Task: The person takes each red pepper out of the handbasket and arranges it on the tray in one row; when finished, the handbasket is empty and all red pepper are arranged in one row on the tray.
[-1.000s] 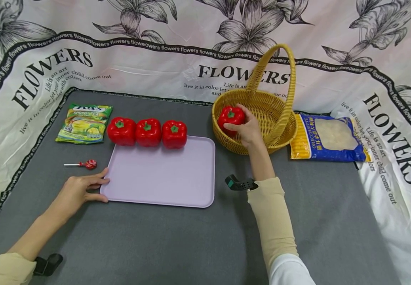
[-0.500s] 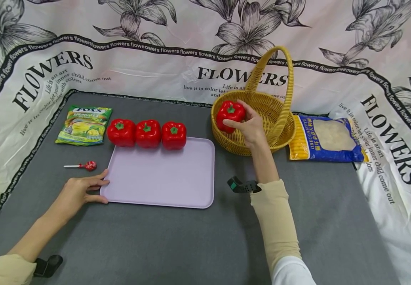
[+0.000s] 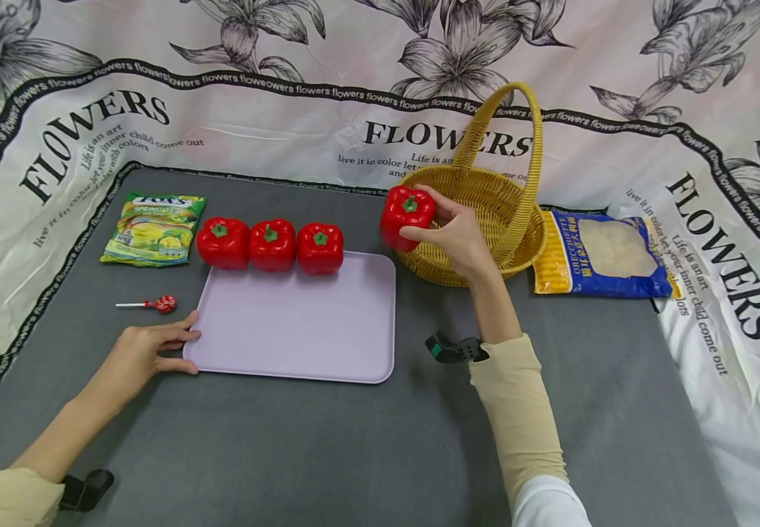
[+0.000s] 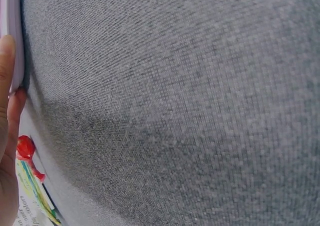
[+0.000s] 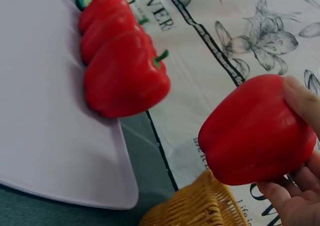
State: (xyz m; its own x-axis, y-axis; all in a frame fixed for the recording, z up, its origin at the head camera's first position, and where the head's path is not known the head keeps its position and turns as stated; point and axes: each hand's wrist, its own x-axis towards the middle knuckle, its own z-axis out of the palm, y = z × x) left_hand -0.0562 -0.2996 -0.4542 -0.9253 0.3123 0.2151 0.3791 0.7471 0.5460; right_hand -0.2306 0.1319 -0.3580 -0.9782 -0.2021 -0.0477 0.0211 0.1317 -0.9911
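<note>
My right hand [image 3: 455,234] grips a red bell pepper [image 3: 407,217] between thumb and fingers, over the left rim of the yellow wicker basket [image 3: 531,252]. In the right wrist view this bell pepper [image 5: 257,133] hangs above the basket edge [image 5: 195,206]. A lilac tray [image 3: 294,322] lies on the grey cloth, and my left hand [image 3: 146,348] holds it by its near-left corner, thumb and fingers spread around the edge. Along the tray's far edge three more red bell peppers [image 3: 272,245] sit in a row, green stems up.
Left of the tray lie a red lollipop [image 3: 164,304] and a green-yellow candy bag [image 3: 154,229]. A blue and yellow pasta bag [image 3: 607,255] lies right of the basket. Behind everything rises a white cloth [image 3: 255,139] printed with flowers.
My right hand has lifted the bell pepper from inside the basket and carried it left, to over the rim. The left hand and tray keep their place.
</note>
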